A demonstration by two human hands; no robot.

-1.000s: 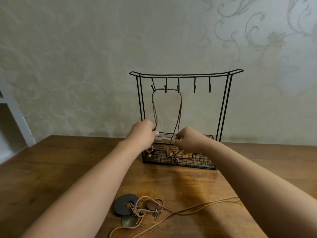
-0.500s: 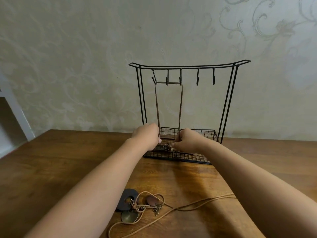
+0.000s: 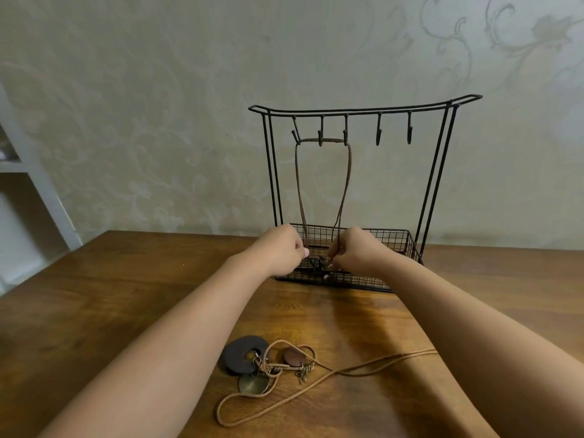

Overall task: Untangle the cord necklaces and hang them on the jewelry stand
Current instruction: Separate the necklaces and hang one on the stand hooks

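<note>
We see the left hand (image 3: 279, 248) with fingers curled, pinching the left strand of the dark brown cord necklace (image 3: 344, 188) just above the wire basket of the black metal jewelry stand (image 3: 441, 172). The right hand (image 3: 358, 252) is also curled and pinches the right strand at the same height. This necklace hangs across the first three hooks, and its small pendant lies low between both hands. A second light tan cord necklace (image 3: 316, 382) with dark round discs lies loose on the brown wooden table (image 3: 110, 295), near our forearms
</note>
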